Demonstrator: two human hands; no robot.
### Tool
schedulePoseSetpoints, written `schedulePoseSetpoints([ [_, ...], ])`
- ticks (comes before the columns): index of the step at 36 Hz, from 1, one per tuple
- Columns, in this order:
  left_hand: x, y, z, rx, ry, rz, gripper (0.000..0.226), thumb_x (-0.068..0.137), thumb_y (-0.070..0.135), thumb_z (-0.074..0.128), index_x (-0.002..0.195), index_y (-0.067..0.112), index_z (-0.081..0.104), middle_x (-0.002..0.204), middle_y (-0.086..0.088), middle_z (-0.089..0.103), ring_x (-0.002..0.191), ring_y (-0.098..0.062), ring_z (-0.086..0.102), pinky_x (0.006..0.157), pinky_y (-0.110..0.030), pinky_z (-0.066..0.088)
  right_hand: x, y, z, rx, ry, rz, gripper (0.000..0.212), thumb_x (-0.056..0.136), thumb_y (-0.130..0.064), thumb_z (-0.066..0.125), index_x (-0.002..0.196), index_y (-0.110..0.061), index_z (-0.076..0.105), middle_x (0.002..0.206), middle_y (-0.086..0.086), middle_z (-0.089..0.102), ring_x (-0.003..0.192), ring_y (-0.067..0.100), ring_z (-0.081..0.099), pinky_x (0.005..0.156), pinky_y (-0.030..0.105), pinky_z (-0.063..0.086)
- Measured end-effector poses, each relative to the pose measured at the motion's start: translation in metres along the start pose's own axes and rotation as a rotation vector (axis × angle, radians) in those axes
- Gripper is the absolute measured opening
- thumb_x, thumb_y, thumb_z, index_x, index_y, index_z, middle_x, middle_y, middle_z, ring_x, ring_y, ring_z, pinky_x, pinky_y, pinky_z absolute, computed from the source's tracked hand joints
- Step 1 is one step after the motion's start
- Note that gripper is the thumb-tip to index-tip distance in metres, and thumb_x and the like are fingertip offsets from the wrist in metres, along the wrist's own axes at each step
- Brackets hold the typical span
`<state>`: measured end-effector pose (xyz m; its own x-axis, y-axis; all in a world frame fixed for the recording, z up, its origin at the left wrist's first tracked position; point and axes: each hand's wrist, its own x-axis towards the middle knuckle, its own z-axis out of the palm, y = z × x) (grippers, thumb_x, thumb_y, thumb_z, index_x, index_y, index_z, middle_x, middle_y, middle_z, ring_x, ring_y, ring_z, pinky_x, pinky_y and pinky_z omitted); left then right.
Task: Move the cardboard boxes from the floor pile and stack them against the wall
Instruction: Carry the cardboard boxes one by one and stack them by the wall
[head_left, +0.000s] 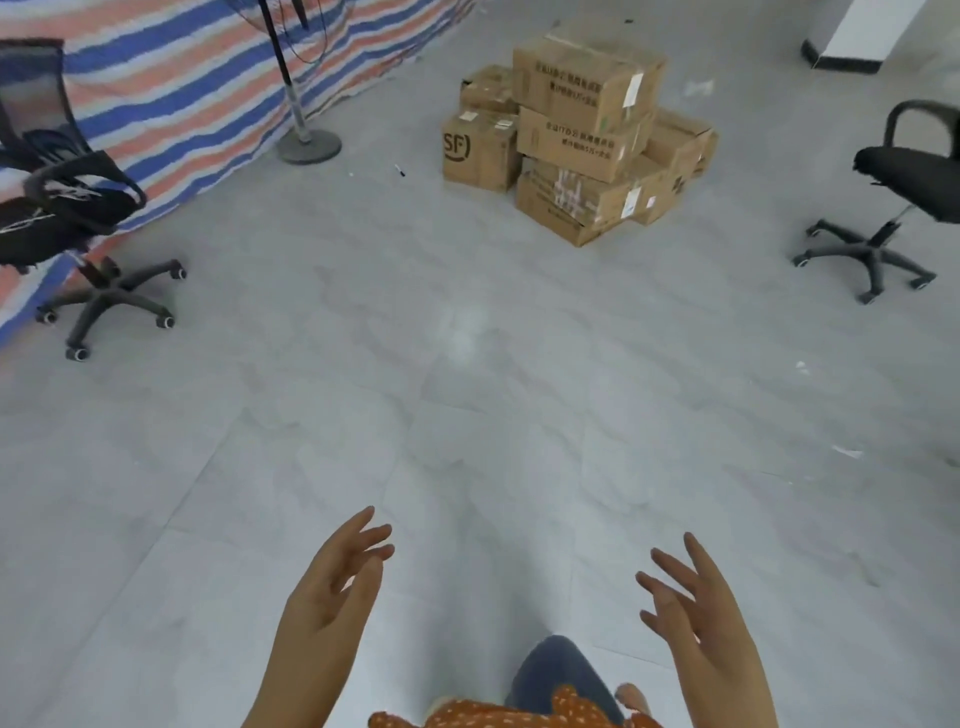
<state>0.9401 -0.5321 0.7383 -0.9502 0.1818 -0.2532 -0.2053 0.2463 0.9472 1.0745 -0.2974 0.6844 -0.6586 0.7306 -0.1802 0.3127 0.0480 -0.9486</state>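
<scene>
A pile of several brown cardboard boxes (582, 135) stands on the grey tiled floor in the upper middle of the view, some distance ahead of me. One box on its left side bears an SF logo (475, 153). The top box (587, 78) sits tilted on the others. My left hand (337, 577) and my right hand (691, 597) are raised in front of me near the bottom of the view, fingers spread and straight, holding nothing. Both are far from the pile.
A black office chair (67, 208) stands at the left before a striped tarp (182, 78). A fan stand base (309, 145) sits by the tarp. Another black chair (898, 197) is at the right. A white wall base (852, 47) shows top right.
</scene>
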Motion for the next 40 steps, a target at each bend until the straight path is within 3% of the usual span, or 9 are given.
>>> schedulePoseSetpoints([
  [4,0.057,0.017,0.032,0.0,-0.005,-0.001,0.035,0.071,0.047,0.058,0.104,0.058,0.061,0.111,0.017,0.068,0.103,-0.005,0.065,0.098,-0.044,0.047,0.066,-0.004,0.0,0.004,0.027,0.026,0.051,0.091,-0.009,0.054,0.117,-0.051,0.043,0.109,-0.023,0.065,0.098,-0.002,0.065,0.078,0.019,0.056],
  [10,0.152,0.049,0.107,-0.084,0.051,0.018,0.036,0.083,0.025,0.058,0.117,0.036,0.061,0.109,0.014,0.069,0.1,-0.006,0.066,0.1,-0.049,0.045,0.195,-0.038,-0.005,-0.037,-0.027,-0.02,0.047,0.079,-0.037,0.052,0.12,-0.055,0.038,0.107,-0.036,0.061,0.097,-0.008,0.063,0.083,0.03,0.055],
  [14,0.211,0.081,0.164,-0.117,0.048,0.057,0.036,0.08,0.021,0.059,0.111,0.038,0.066,0.108,0.011,0.07,0.098,-0.01,0.068,0.093,-0.043,0.05,0.279,-0.063,-0.029,-0.012,0.011,-0.083,0.048,0.092,-0.013,0.053,0.124,-0.049,0.045,0.115,-0.029,0.062,0.099,0.001,0.066,0.083,0.034,0.054],
  [16,0.24,0.09,0.19,-0.125,0.039,0.071,0.037,0.091,0.006,0.06,0.113,0.036,0.065,0.108,0.012,0.07,0.1,-0.011,0.067,0.089,-0.038,0.053,0.319,-0.072,-0.037,-0.012,0.01,-0.09,0.05,0.093,-0.01,0.053,0.124,-0.049,0.045,0.115,-0.029,0.062,0.099,0.002,0.066,0.084,0.035,0.054],
  [22,0.311,0.113,0.225,-0.134,0.071,0.047,0.04,0.095,-0.002,0.045,0.117,0.028,0.06,0.108,0.009,0.07,0.1,-0.009,0.067,0.091,-0.024,0.051,0.408,-0.086,-0.029,0.008,-0.045,-0.072,0.043,0.084,-0.049,0.055,0.125,-0.051,0.043,0.117,-0.027,0.062,0.102,0.006,0.066,0.085,0.035,0.055],
  [26,0.362,0.119,0.238,-0.144,0.124,-0.01,0.039,0.096,-0.001,0.045,0.115,0.029,0.06,0.106,0.007,0.071,0.099,-0.011,0.068,0.088,-0.021,0.053,0.46,-0.089,-0.008,-0.009,-0.099,-0.042,0.046,0.088,-0.024,0.053,0.124,-0.05,0.042,0.116,-0.031,0.061,0.101,0.003,0.066,0.086,0.036,0.053],
  [30,0.424,0.129,0.25,-0.133,0.114,-0.035,0.037,0.095,0.0,0.047,0.114,0.029,0.06,0.104,0.008,0.072,0.097,-0.009,0.068,0.087,-0.019,0.052,0.52,-0.096,0.019,-0.025,-0.091,-0.031,0.046,0.084,-0.031,0.052,0.125,-0.049,0.043,0.116,-0.031,0.061,0.101,0.003,0.066,0.087,0.036,0.052],
  [32,0.462,0.137,0.252,-0.114,0.105,-0.031,0.037,0.096,0.002,0.047,0.114,0.031,0.06,0.104,0.007,0.071,0.098,-0.008,0.067,0.087,-0.019,0.053,0.554,-0.103,0.036,-0.012,-0.072,-0.029,0.045,0.089,-0.023,0.053,0.124,-0.05,0.043,0.115,-0.028,0.063,0.101,0.005,0.066,0.086,0.036,0.053],
  [40,0.642,0.209,0.253,-0.125,0.047,0.061,0.034,0.096,0.005,0.046,0.116,0.03,0.06,0.109,0.0,0.07,0.1,-0.01,0.067,0.092,-0.037,0.05,0.683,-0.167,0.12,0.045,0.027,-0.05,0.047,0.093,-0.01,0.052,0.122,-0.047,0.046,0.115,-0.014,0.067,0.1,0.006,0.067,0.081,0.029,0.056],
])
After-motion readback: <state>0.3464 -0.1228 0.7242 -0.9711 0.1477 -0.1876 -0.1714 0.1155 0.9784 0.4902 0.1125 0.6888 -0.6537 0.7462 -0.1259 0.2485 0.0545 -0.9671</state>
